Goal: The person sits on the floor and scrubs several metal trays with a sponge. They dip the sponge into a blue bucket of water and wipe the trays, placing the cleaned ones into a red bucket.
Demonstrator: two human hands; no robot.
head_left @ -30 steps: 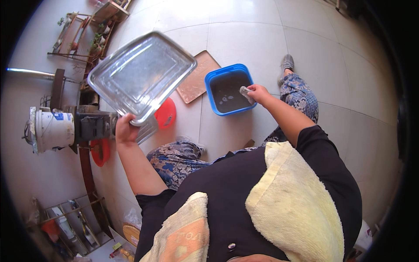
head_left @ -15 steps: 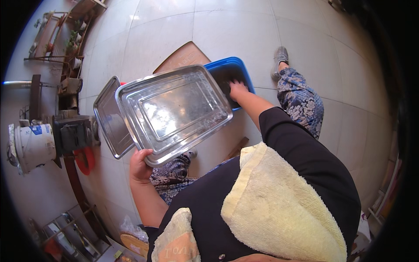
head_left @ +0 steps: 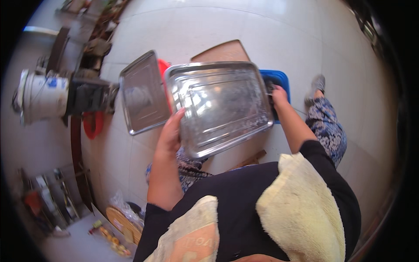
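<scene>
A shiny rectangular metal tray (head_left: 220, 102) is held tilted in front of me. My left hand (head_left: 171, 133) grips its left edge, with the thumb on the upper face. My right hand (head_left: 280, 94) is closed at the tray's right edge, over a blue basin (head_left: 286, 81) with a dark inside. Something dark shows at its fingertips, too blurred to name. To the left, a second metal tray (head_left: 140, 98) leans against a red basin (head_left: 163, 66), which the held tray partly covers.
A brown board (head_left: 224, 51) lies on the tiled floor (head_left: 279, 35) beyond the tray. A white bucket (head_left: 45, 97) stands at the left beside a dark stand. Under my lap a wooden piece (head_left: 255, 160) shows. Towels (head_left: 301, 203) hang over my chest.
My right hand has come up out of the blue basin to the tray's right edge. My left hand has shifted higher along the left edge. The whole view has turned leftward.
</scene>
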